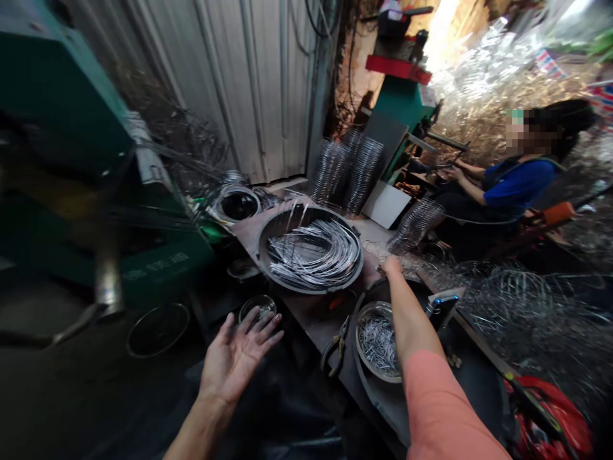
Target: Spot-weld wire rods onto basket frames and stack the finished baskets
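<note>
My left hand point(242, 354) is held palm up with its fingers spread, and nothing lies in it. Just beyond its fingertips is a small round dish point(258, 306). My right hand point(391, 265) reaches forward with its fingers curled closed; what they hold, if anything, is hidden. It is between a black round basin point(264, 255) on the left and loose wire on the right. In that basin lie bent silvery wires point(325, 262) in a loose coil. Under my right forearm, a bowl point(363, 365) holds many short metal pieces point(378, 342), like nails or cut wire.
Pliers point(338, 348) rest by the bench edge. A green machine point(163, 268) stands left. Stacks of wire rings point(364, 176) lean near the corrugated wall point(258, 83). At right, a person in blue point(520, 185) sits at another machine; tangled wire point(517, 300) covers the ground nearby.
</note>
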Demonstrator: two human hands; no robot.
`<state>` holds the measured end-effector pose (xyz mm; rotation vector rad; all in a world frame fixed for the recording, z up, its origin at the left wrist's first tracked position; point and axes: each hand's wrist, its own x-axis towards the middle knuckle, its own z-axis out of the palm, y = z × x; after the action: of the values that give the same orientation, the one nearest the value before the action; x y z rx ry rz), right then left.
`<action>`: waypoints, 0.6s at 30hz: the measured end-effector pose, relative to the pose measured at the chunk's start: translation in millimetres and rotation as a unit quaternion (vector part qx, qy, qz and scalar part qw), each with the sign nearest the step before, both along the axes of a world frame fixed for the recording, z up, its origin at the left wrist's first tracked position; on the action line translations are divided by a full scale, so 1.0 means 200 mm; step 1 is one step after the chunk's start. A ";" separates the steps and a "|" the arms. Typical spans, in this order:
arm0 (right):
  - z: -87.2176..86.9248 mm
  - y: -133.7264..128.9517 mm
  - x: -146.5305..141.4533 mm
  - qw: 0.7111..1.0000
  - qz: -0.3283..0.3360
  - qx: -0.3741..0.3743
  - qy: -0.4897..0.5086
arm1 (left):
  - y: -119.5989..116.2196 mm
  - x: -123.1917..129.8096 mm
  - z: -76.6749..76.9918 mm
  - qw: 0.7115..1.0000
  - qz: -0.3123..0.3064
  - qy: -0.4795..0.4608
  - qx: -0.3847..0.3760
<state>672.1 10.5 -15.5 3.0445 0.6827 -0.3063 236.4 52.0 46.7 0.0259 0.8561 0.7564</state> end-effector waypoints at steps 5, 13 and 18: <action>0.13 0.01 -0.16 0.996 0.047 0.044 -0.065 | 0.00 -0.11 0.10 0.996 0.053 -0.064 0.021; 0.17 -0.07 -0.82 0.876 0.300 0.366 -0.094 | -0.08 -0.47 0.26 0.984 0.125 -0.101 0.082; 0.08 -0.11 -1.39 0.804 0.415 0.426 0.009 | -0.10 -0.78 0.24 0.955 0.257 -0.135 0.053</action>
<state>394.9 -11.9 -0.3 2.9068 2.6084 0.0270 80.4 31.7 95.0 -0.2089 0.5595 1.2626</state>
